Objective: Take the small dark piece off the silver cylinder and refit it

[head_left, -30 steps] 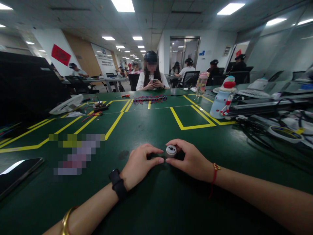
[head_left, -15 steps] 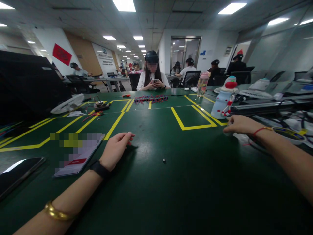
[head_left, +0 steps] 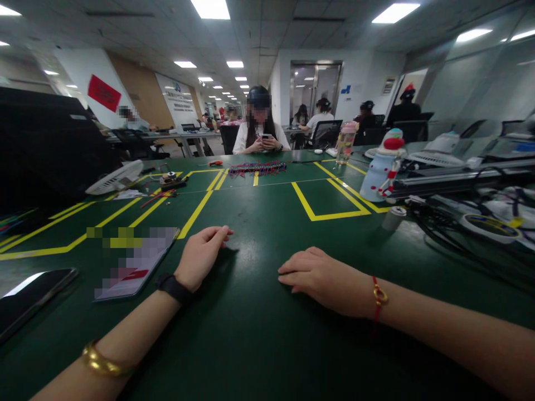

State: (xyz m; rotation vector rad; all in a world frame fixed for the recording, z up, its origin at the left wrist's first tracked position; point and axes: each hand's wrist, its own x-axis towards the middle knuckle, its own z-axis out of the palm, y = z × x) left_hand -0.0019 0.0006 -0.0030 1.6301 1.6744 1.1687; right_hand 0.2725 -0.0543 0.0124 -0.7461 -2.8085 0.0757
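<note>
My right hand (head_left: 324, 281) rests low over the middle of the green table (head_left: 251, 345), its fingertips bunched at the spot where a tiny metal ring or nut lay; the fingers hide that piece. Over to the left, my left hand (head_left: 203, 250) is held with the thumb against curled fingers, and whatever is between them is hidden. It is close to a phone-like flat slab (head_left: 144, 273), partly blurred out. A short grey metal cylinder (head_left: 393, 220) stands upright at the right, apart from both hands.
A dark phone (head_left: 37, 295) lies at the left edge. Black cables (head_left: 443, 234) and a tape roll (head_left: 489, 229) crowd the right, near a blue bottle (head_left: 378, 175). Farther back are a wire bundle (head_left: 257, 168) and a seated person (head_left: 261, 125) holding a phone.
My right hand has left the metal cylinder and come left and nearer, onto the small metal piece, now covered. The cylinder stays standing. My left hand has barely shifted.
</note>
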